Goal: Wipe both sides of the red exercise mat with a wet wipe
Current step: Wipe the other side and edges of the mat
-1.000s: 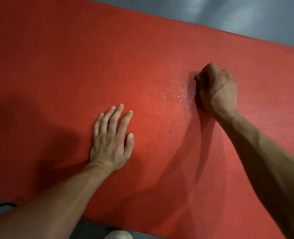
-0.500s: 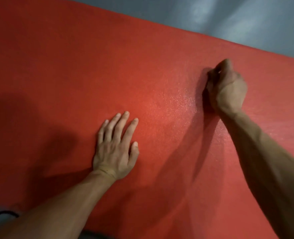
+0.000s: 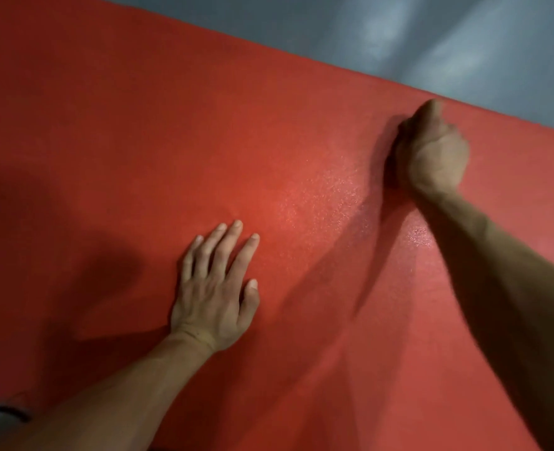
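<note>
Fingers (image 3: 223,242) of left hand (image 3: 213,294) lie straight on red mat (image 3: 139,141); right hand (image 3: 431,151) curled near far edge, wipe seemingly hidden.

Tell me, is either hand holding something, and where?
The left hand lies flat on the red mat, holding nothing. The right hand is curled into a fist near the far edge; whatever is inside is hidden.

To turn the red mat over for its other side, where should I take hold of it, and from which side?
Take the red mat by its far long edge, the one bordering the grey floor, coming from above. It lies flat, so only an edge gives the fingers something to pinch. The right hand is fisted beside that edge; the left hand lies flat mid-mat and must probably lift first.
</note>
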`<state>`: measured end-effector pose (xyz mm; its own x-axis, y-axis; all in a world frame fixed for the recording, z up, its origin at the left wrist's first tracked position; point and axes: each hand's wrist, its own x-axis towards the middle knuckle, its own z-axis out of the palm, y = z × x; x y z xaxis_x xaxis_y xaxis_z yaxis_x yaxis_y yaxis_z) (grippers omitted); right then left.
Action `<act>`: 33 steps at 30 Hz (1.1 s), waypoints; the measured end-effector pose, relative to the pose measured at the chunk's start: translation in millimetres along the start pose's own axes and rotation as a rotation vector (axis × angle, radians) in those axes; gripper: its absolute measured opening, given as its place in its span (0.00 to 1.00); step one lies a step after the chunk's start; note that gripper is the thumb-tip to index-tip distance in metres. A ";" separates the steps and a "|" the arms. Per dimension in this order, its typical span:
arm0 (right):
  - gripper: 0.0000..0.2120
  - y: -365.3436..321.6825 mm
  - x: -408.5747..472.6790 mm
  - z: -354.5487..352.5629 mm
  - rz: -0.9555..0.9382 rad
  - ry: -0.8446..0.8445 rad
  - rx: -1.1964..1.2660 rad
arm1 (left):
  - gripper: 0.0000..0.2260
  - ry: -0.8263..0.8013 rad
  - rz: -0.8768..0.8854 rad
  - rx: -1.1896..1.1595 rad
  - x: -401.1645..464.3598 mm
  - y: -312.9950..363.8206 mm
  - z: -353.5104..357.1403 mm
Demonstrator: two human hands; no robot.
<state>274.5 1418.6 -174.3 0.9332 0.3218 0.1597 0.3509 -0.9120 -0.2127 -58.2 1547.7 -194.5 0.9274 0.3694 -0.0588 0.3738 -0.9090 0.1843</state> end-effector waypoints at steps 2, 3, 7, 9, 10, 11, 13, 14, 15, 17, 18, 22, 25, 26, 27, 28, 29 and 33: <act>0.08 -47.3 -29.8 10.2 -0.162 -0.024 0.087 | 0.30 -0.005 -0.001 -0.001 -0.4 0.3 -0.6; 0.05 -76.5 -49.4 15.8 -0.317 -0.064 0.156 | 0.30 -0.007 -0.001 0.001 -0.6 0.7 -1.0; 0.04 -128.2 -86.3 23.5 -0.846 -0.137 0.197 | 0.29 0.006 0.007 -0.002 -1.6 0.2 -0.4; 0.04 -93.2 -49.9 26.9 -0.633 -0.030 0.147 | 0.29 0.007 0.009 -0.011 -1.4 -0.6 0.5; 0.04 -68.7 -27.6 25.8 -0.437 -0.027 0.089 | 0.29 0.007 0.009 -0.013 -0.5 -1.0 0.8; 0.08 -41.8 -6.8 21.4 -0.237 -0.044 0.047 | 0.30 0.004 0.009 -0.012 -0.1 -0.8 0.9; 0.13 0.0 20.2 9.6 0.005 0.002 0.016 | 0.30 -0.001 0.001 -0.006 0.5 -0.5 0.8; 0.15 3.1 24.4 8.3 0.064 0.003 0.027 | 0.30 -0.006 -0.007 -0.003 0.2 -0.6 0.8; 0.15 -3.8 23.5 8.7 0.083 -0.022 0.050 | 0.30 -0.011 -0.010 -0.001 0.1 -0.6 0.7; 0.13 -36.6 7.1 16.8 -0.006 -0.058 0.123 | 0.30 -0.016 -0.009 0.006 0.3 -0.2 0.6; 0.10 -60.6 -8.2 23.6 -0.121 -0.066 0.173 | 0.30 -0.015 -0.006 0.009 0.0 -0.2 0.9; 0.03 -135.2 -80.1 27.5 -0.815 -0.221 0.214 | 0.30 0.007 0.008 -0.003 0.2 -0.5 1.5; 0.06 -99.2 -64.0 16.6 -0.917 -0.218 0.154 | 0.31 0.017 0.005 -0.022 0.2 -1.4 1.4; 0.06 -76.7 -46.5 15.2 -0.829 -0.164 0.119 | 0.31 0.022 0.006 -0.024 1.2 -1.0 1.4; 0.08 -51.0 -26.7 12.7 -0.712 -0.115 0.070 | 0.30 0.025 0.007 -0.026 1.1 -1.1 1.5; 0.11 -24.0 -9.4 8.7 -0.583 -0.094 0.017 | 0.30 0.027 0.008 -0.031 0.6 -1.7 1.5; 0.13 -1.2 2.5 2.4 -0.452 -0.097 0.004 | 0.30 0.025 0.008 -0.036 0.6 -2.3 1.4; 0.17 29.2 -15.3 -1.8 -0.270 -0.106 0.117 | 0.30 0.016 0.001 -0.043 -2.9 -1.1 0.0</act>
<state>270.3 1386.7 -181.3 0.8057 0.5788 0.1256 0.5880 -0.7563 -0.2867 -61.3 1547.6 -194.5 0.9273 0.3718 -0.0429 0.3715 -0.9004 0.2263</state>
